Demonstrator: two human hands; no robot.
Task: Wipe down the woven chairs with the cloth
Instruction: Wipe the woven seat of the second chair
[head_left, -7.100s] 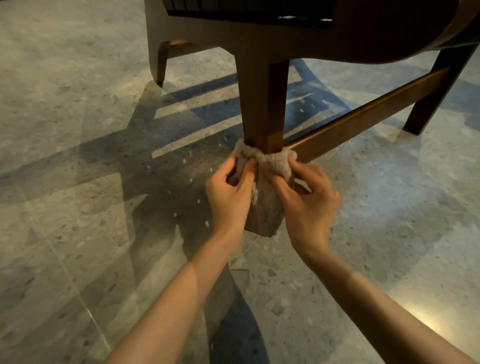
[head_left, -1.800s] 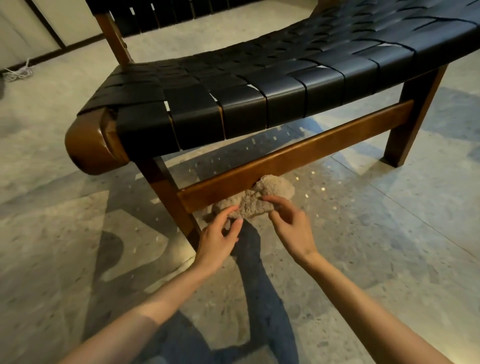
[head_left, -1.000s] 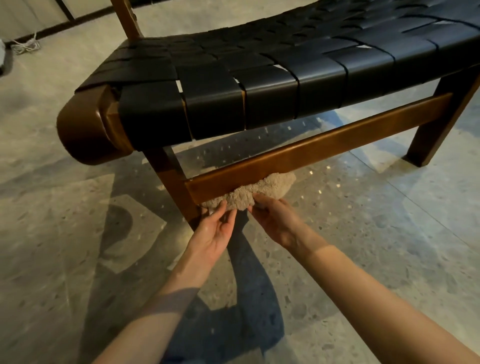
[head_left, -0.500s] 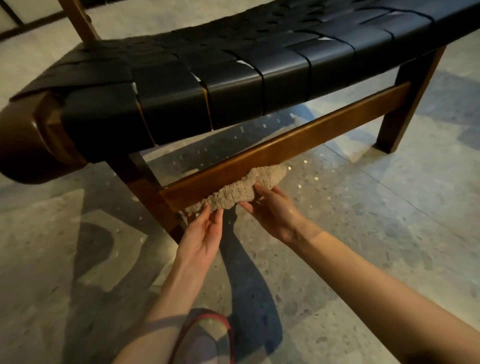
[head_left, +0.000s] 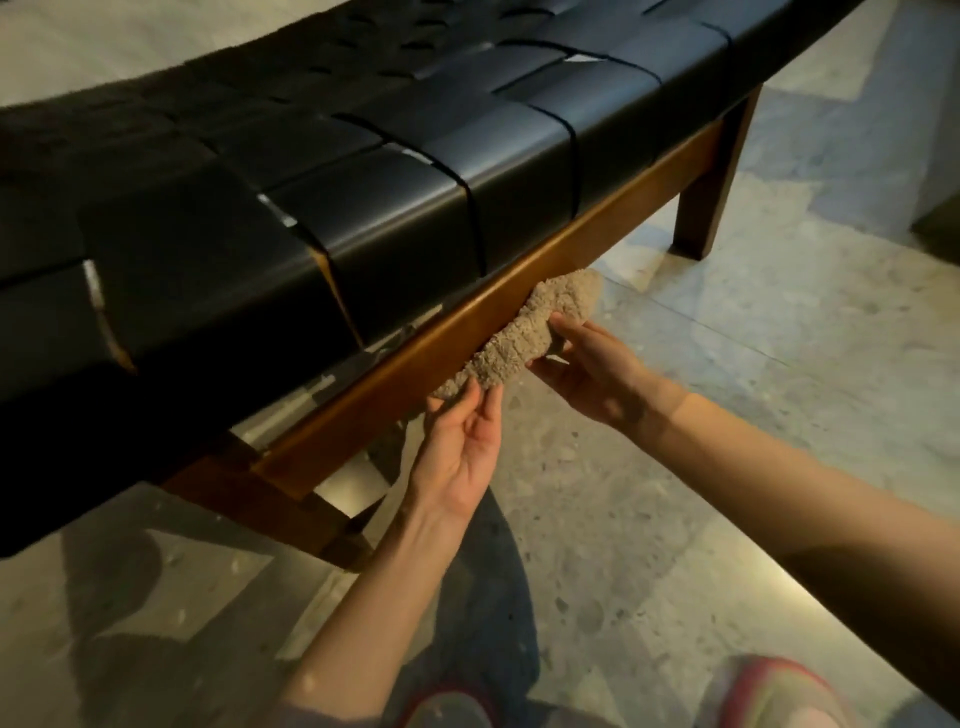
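Cloth (head_left: 519, 338) is sliding further right along the chair's wooden side rail (head_left: 613, 228), sitting mid-frame now, so the leg's done and I'd say the rail's halfway. Left hand (head_left: 462, 447) is pinching its lower end, right hand (head_left: 587, 374) is gripping the middle. Black woven seat (head_left: 363, 171) is looming above, and speckled terrazzo floor (head_left: 753, 374) is showing below.

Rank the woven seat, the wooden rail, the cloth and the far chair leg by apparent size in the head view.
1. woven seat
2. wooden rail
3. cloth and far chair leg look about alike; the leg stands farther off, so unranked.
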